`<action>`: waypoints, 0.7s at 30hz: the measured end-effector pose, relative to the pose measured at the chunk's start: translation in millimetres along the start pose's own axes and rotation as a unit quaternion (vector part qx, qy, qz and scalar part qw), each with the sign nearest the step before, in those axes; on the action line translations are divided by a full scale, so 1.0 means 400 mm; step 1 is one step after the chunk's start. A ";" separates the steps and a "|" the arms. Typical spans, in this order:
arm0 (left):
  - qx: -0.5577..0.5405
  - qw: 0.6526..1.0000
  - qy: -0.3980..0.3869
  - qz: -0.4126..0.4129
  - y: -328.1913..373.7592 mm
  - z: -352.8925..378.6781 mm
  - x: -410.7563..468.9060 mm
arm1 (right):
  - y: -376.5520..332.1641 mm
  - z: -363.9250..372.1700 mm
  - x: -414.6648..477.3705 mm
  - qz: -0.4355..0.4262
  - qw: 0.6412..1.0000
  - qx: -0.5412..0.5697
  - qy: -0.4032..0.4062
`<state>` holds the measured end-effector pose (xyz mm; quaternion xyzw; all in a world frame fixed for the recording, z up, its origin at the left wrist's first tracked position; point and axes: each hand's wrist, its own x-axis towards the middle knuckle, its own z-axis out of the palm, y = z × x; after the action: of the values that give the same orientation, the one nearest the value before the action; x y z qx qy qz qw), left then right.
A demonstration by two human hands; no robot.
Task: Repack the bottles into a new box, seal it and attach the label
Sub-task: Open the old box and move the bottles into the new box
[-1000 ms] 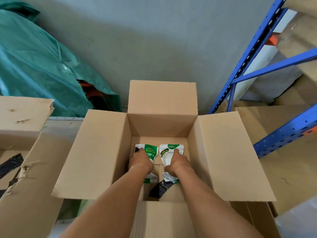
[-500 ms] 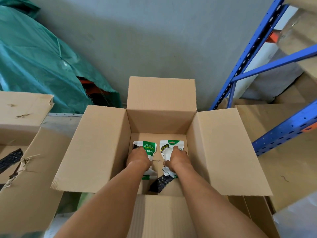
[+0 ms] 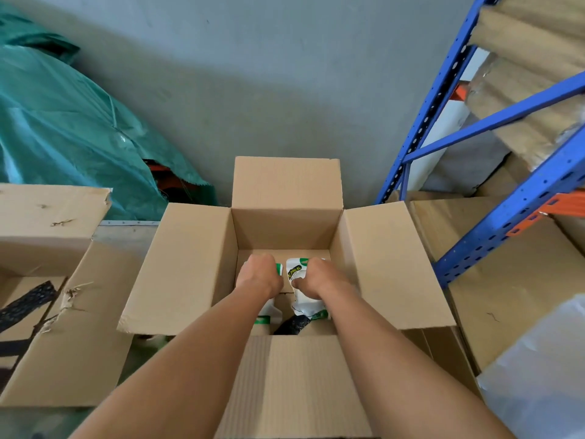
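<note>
An open brown cardboard box (image 3: 190, 267) stands in front of me with all flaps spread. Both my hands reach down into it. My left hand (image 3: 258, 275) grips a white and green bottle (image 3: 267, 313), most of it hidden under the hand. My right hand (image 3: 311, 278) grips a second white bottle (image 3: 297, 275) with a green and black label, right beside the first. Both bottles stand near the box's far wall. A dark strip (image 3: 292, 324) lies on the box floor in front of them.
A torn old cardboard box (image 3: 47, 280) with black tape sits at the left. A green tarpaulin (image 3: 63, 128) covers a heap at the back left. Blue metal shelving (image 3: 493, 172) holding flat cardboard rises at the right, with more cardboard sheets (image 3: 506, 296) below it.
Both hands have slid the two bottles a little farther toward the box's far wall, and my left hand now covers most of its bottle's label.
</note>
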<state>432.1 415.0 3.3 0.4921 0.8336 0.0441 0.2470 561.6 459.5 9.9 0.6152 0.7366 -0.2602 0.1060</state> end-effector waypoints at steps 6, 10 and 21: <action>-0.023 0.993 0.048 0.103 -0.014 -0.094 -0.160 | -0.003 -0.080 -0.225 -0.043 0.999 0.014 0.024; -0.022 0.983 0.098 0.152 -0.066 -0.142 -0.311 | 0.004 -0.088 -0.426 -0.057 0.996 0.030 0.057; 0.058 0.982 0.030 0.179 -0.249 -0.073 -0.486 | 0.094 0.063 -0.749 -0.039 0.981 0.083 0.171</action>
<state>415.9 205.3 69.1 0.6452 0.7402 0.0537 0.1814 659.8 195.5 122.0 0.6284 0.7429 -0.2150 -0.0832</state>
